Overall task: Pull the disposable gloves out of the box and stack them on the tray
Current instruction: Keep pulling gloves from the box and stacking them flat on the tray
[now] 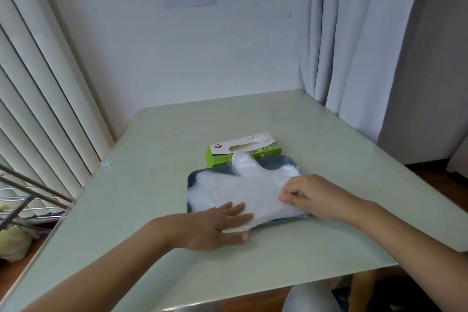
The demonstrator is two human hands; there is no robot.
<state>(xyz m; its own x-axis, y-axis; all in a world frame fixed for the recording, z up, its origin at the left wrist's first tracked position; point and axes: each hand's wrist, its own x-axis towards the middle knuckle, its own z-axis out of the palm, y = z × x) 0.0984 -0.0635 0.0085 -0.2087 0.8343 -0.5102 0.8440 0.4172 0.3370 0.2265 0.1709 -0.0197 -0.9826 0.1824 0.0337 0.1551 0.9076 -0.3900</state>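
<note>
Your left grip (215, 228) lies flat with fingers straight, pressing the near edge of the gloves (240, 187). Your right grip (311, 195) pinches their right side with curled fingers. The gloves are translucent white and crinkled, piled on the grey tray (193, 176) on the counter (164, 159), just before the green box (266, 151).

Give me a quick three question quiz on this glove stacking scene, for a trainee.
1. True or false: the left hand rests with straight fingers on the gloves.
2. Where does the green box stand relative to the tray? A) at its far side B) on top of it C) to its left
3. Fill in: the ___ hand pinches the gloves' edge with curled fingers.
Key: 1 true; 2 A; 3 right hand.
</note>
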